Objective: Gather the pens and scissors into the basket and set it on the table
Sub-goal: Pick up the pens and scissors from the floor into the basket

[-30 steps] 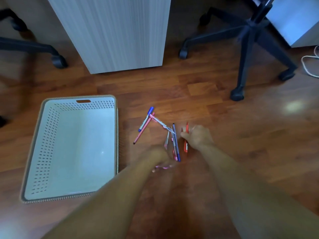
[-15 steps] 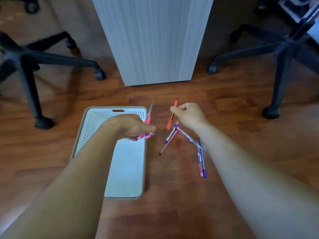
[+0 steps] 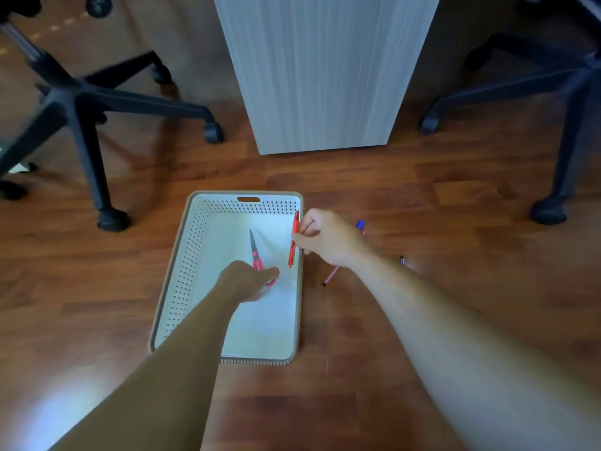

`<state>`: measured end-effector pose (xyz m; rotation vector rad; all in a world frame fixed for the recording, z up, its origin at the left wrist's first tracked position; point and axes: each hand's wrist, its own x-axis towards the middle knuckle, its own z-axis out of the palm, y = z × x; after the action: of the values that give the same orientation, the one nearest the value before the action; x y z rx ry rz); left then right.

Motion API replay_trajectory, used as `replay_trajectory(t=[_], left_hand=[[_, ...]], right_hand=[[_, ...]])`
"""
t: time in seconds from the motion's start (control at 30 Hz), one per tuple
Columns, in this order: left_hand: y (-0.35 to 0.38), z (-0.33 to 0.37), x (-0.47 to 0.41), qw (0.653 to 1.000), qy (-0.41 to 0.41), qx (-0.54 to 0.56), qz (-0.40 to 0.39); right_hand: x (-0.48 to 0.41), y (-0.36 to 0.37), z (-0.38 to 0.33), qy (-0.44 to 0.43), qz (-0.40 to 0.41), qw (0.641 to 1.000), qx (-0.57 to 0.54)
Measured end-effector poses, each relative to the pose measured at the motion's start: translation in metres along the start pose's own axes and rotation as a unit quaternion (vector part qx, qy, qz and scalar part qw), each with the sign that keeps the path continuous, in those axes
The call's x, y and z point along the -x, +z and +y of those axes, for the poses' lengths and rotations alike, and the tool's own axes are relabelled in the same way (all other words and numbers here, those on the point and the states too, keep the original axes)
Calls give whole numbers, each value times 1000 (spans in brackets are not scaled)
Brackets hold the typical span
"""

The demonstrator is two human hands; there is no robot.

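Left hand [image 3: 248, 281] grips the scissors [image 3: 256, 253] by the handles over the basket [image 3: 182, 278]; right hand [image 3: 327, 239] pinches a red pen [image 3: 293, 239] at its rim. Loose pens [image 3: 331, 275] lie beyond the right wrist. All appear light, stiff, easily pinched midway

Wooden floor [image 3: 422, 320] carries a grey ribbed cabinet [image 3: 325, 70], flanked by two black chair bases [image 3: 81, 102] [image 3: 566, 86].

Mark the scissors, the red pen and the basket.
scissors [image 3: 254, 247]: head view, on the closed blades above the pink handles.
red pen [image 3: 294, 234]: head view, mid-barrel, above the right hand's fingers.
basket [image 3: 195, 242]: head view, on the perforated left wall.
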<state>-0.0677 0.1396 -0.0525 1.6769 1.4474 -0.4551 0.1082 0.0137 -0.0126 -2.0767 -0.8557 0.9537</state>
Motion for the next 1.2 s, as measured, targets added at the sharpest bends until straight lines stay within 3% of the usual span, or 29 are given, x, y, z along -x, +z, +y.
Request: replay_trajectory(t=[0.13,0.33,0.5,0.63,0.8,0.9,1.0,1.1,1.2], left_hand=[[7,9,0,997,46,-30,46],[28,11,-7,981,125,-113,93],[35,20,-8,975,149,1,166],[34,63,9,935,248,95,234],[49,113,44,890,363,158,224],[75,123,46,889,417,98,162],[106,123,37,901,420,-31,107],[137,115,31,926,297,-227,48],[163,99,22,907,226,-346,79]], right_hand=[[-4,-1,1,-26,47,997,60],[-12,-18,19,-29,60,997,26],[-2,-50,54,35,104,992,-70],[11,-72,85,93,142,985,-6],[31,-88,120,169,168,969,72],[45,-87,138,216,137,959,123],[58,-80,154,262,59,948,172],[65,-70,171,287,16,940,182],[72,-61,180,298,26,936,188]])
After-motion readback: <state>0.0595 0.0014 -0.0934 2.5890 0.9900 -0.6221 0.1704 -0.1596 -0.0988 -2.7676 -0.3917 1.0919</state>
